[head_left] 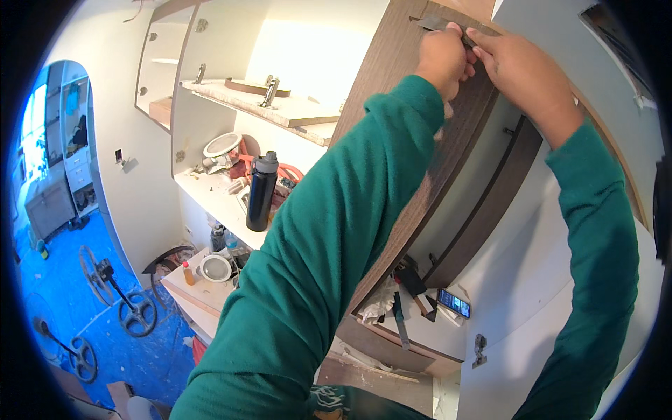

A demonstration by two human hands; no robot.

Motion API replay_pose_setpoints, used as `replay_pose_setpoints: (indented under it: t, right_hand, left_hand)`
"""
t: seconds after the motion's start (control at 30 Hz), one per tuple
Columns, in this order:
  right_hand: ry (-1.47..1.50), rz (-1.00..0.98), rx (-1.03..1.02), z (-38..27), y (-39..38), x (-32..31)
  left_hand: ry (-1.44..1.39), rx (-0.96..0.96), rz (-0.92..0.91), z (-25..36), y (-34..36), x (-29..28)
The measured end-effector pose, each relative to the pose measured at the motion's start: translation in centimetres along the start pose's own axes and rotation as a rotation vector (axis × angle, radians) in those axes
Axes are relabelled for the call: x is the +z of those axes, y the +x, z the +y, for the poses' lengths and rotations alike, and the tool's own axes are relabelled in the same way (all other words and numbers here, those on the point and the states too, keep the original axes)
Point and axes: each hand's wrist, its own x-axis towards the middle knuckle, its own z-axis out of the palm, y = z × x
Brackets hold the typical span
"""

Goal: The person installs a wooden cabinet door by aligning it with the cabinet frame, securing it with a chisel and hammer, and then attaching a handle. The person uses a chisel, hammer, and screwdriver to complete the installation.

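Two hands up high, and they meet at one grey strip (432, 24)!
The left grip (442, 57) pinches that strip, thumb up top, its free end poking out to the left; the right grip (525, 70) comes in right beside it, fingertips at the strip, though whether they pinch I can't tell. Right behind and below them, the brown panel (458, 150). Look well below the grip: a lit phone (453, 303), and lower again a metal hinge (479, 350). Down and left of it, a black bottle (262, 196) stands upright on a white shelf (203, 189); farther that way, blue sheeting (168, 357) covers the floor.
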Motion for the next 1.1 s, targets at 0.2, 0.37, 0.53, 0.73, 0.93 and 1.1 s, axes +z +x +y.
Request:
replay_pose_setpoints:
  t: [0.2, 0.37, 0.53, 0.73, 0.93, 1.1]
  right_hand:
    - [0.008, -0.079, -0.013, 0.5, 0.1, -1.1]
    - [-0.069, -0.061, 0.013, -0.1, 0.5, -1.0]
    - [-0.030, -0.069, 0.012, -0.5, 0.4, -0.7]
    - [-0.036, -0.029, 0.007, -0.2, 0.2, -0.9]
    - [-0.045, -0.077, 0.037, -1.1, 0.7, -0.9]
    - [0.005, -0.055, 0.037, -0.6, -0.1, -1.4]
  left_hand:
    - [0.052, -0.030, -0.014, -0.4, -0.5, 1.1]
    - [0.050, -0.037, -0.002, -0.2, -0.1, 0.6]
    - [0.061, -0.028, 0.018, -0.1, -0.7, 0.6]
    - [0.064, -0.028, 0.024, 0.1, -0.7, 0.6]
    - [0.022, -0.004, -0.002, 0.3, -0.3, -0.1]
    - [0.050, -0.027, -0.004, 0.0, -0.8, 0.8]
